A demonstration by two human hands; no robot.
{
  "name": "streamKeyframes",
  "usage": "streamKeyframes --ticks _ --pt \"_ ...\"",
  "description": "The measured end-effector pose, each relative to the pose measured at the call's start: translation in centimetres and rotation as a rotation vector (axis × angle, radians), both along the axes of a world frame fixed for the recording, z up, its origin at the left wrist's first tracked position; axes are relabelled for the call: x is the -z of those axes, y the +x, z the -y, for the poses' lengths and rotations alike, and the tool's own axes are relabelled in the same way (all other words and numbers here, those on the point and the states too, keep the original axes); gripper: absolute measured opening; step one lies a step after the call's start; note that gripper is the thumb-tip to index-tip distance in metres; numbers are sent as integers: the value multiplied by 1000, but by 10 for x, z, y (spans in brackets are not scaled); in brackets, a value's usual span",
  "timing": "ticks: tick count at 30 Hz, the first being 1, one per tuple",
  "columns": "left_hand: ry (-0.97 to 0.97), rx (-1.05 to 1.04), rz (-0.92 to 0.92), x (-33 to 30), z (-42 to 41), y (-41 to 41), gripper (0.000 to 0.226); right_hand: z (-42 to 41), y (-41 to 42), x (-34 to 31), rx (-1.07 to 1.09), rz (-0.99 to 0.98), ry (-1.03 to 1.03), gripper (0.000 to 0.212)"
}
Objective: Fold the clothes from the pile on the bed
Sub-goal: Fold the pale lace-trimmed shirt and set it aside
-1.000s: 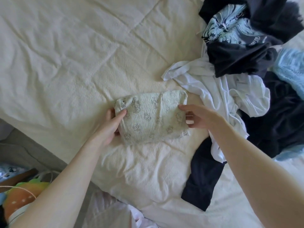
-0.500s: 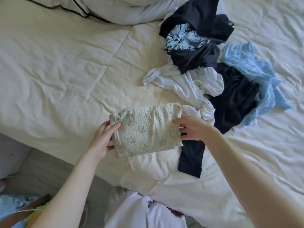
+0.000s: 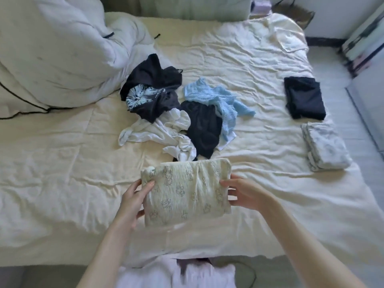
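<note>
A folded pale green garment with small printed figures (image 3: 187, 188) is held above the near part of the bed. My left hand (image 3: 135, 196) grips its left edge, thumb on top. My right hand (image 3: 243, 194) holds its right edge, thumb on top and fingers underneath. Behind it lies the unfolded pile (image 3: 178, 113): black pieces, a tie-dye top, a white shirt (image 3: 166, 132) and a light blue knit (image 3: 220, 100). Two folded items lie at the right: a black one (image 3: 303, 98) and a pale patterned one (image 3: 326, 146).
The cream bedspread (image 3: 270, 183) covers the bed. A bunched white duvet (image 3: 52, 53) fills the far left. The bed's near edge runs just in front of me; floor and furniture show at the right.
The view has pulled back and up, showing the whole bed. Both hands have lifted the folded green garment off the bed and carried it rightward, in front of the pile.
</note>
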State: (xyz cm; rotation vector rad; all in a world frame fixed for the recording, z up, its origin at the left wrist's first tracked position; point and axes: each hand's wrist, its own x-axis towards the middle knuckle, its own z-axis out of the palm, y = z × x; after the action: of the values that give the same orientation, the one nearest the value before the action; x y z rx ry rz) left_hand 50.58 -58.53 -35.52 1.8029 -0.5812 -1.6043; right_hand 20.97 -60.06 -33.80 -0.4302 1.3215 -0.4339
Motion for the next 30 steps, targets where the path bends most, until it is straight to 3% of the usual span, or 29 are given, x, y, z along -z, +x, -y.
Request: streamKeyframes --ticks 7,18,24,30 --pt "-47 260 -72 -36 -21 -100 20 -77 -92 -43 216 -75 -59 25" --pt "-44 736 -128 -52 -16 -224 38 -204 -163 -49 732 -142 -95 20" --pt "-43 910 -138 -56 -23 -289 31 -246 -201 -47 910 -124 -110 20" --pt "-62 949 -117 -56 -28 -367 26 -257 -276 -35 954 -60 -123 20"
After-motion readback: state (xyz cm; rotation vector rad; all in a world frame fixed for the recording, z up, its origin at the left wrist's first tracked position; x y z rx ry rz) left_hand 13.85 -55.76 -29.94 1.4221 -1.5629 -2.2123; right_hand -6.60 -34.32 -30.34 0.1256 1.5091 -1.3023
